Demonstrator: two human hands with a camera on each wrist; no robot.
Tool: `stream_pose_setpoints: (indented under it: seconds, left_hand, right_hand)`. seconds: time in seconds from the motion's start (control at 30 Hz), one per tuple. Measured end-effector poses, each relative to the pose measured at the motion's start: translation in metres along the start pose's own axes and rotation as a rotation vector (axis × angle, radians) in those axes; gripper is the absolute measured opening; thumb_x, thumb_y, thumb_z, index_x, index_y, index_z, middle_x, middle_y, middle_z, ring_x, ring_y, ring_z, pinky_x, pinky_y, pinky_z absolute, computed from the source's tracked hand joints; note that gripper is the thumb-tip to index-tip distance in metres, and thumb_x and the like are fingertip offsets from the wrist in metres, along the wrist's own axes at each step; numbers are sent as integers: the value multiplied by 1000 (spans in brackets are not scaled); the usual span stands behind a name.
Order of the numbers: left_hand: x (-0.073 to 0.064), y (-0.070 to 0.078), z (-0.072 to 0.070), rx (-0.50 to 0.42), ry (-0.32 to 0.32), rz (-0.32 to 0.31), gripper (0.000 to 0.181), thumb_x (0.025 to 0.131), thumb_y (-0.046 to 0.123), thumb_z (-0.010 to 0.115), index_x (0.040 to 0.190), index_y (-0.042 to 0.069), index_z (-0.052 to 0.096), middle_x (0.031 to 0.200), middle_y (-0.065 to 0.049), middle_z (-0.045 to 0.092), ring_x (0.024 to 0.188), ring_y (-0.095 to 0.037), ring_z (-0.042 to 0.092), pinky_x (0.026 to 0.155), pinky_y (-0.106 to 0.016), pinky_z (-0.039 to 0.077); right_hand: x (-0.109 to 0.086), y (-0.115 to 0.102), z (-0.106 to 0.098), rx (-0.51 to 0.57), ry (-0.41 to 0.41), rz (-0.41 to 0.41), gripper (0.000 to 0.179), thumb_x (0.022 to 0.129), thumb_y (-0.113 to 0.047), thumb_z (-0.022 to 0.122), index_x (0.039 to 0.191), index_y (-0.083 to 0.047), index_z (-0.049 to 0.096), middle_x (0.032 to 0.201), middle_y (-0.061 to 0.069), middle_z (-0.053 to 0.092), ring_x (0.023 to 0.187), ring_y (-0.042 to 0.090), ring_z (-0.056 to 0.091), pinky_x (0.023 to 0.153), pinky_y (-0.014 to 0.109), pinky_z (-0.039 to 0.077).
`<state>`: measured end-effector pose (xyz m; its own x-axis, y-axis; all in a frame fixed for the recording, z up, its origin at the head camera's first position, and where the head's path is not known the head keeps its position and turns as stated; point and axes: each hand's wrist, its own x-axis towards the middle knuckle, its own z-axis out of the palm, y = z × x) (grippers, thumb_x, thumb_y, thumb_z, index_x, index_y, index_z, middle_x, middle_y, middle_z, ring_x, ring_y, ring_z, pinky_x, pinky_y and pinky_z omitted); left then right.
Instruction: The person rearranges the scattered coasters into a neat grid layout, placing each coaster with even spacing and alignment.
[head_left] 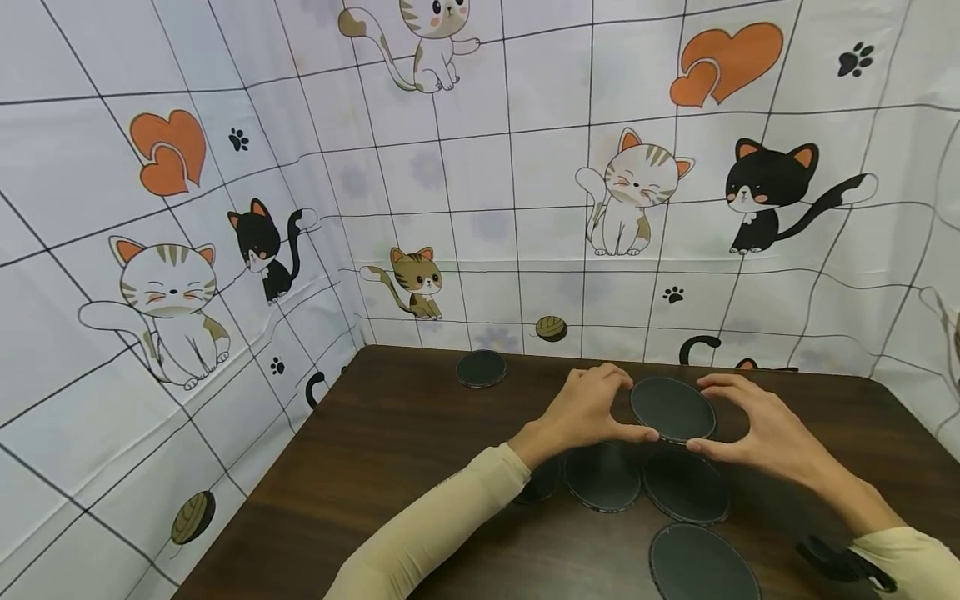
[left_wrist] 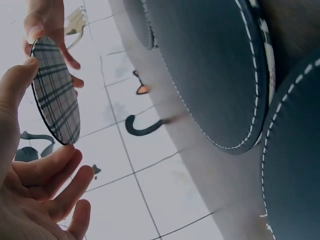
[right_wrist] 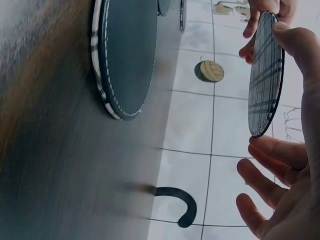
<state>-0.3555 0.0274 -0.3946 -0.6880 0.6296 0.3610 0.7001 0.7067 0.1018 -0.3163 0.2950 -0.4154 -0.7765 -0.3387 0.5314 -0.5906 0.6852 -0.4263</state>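
A round dark coaster [head_left: 673,408] with stitching along its rim is held above the table between two hands. My left hand [head_left: 588,408] grips its left side, thumb on the near edge and a finger on the far edge. From the right side, my right hand [head_left: 765,425] pinches the same coaster in the same manner. Its plaid underside [left_wrist: 57,90] shows in both wrist views. Below the hands lie more dark coasters, one in the middle [head_left: 602,477], one to its right [head_left: 686,485], and one [head_left: 542,483] partly hidden by the left forearm.
Nearer the front lies another coaster [head_left: 705,562], cut off by the frame. A single coaster [head_left: 482,368] sits near the back edge of the brown wooden table [head_left: 360,450]. Behind hangs a cat-print sheet [head_left: 540,183]. A black object [head_left: 836,560] is beside the right sleeve.
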Motion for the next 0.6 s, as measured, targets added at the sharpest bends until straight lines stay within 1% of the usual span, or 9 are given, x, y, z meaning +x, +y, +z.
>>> stream_pose_setpoints:
  seconds: [0.1,0.27,0.37,0.5,0.6]
  left_hand:
    - [-6,4,-3,-14,20,6,78,68,80,49,117,19,57,119,11,49,110,-4,44,94,-32,30]
    - [-19,6,-10,-28,32,7,78,68,80,48,115,19,59,118,11,50,109,-4,44,94,-34,30]
    - [-29,6,-13,-15,24,10,78,68,81,47,113,19,59,117,11,50,108,-5,44,94,-35,30]
    - [-42,3,-15,-5,6,21,77,69,81,45,111,19,59,117,10,50,107,-6,45,93,-36,31]
    - [-50,-1,-16,-17,-2,22,77,69,81,46,112,18,59,117,9,50,107,-7,45,94,-36,31]
  right_hand:
    - [-3,-4,-3,18,-3,-2,71,59,-37,88,118,-12,58,127,-1,47,114,31,42,81,54,31]
    - [-8,-12,0,32,-11,-22,67,59,-36,88,117,-16,59,128,-2,46,112,30,43,82,57,29]
    - [-10,-19,4,27,-16,-34,68,59,-37,88,117,-16,60,128,-3,46,110,27,44,83,57,29]
    - [-11,-29,8,13,-24,-24,71,58,-41,87,118,-16,59,128,-3,46,108,27,45,83,58,27]
    - [-12,-35,13,1,-33,-16,72,58,-43,86,119,-17,58,127,-3,47,107,26,45,82,58,27]
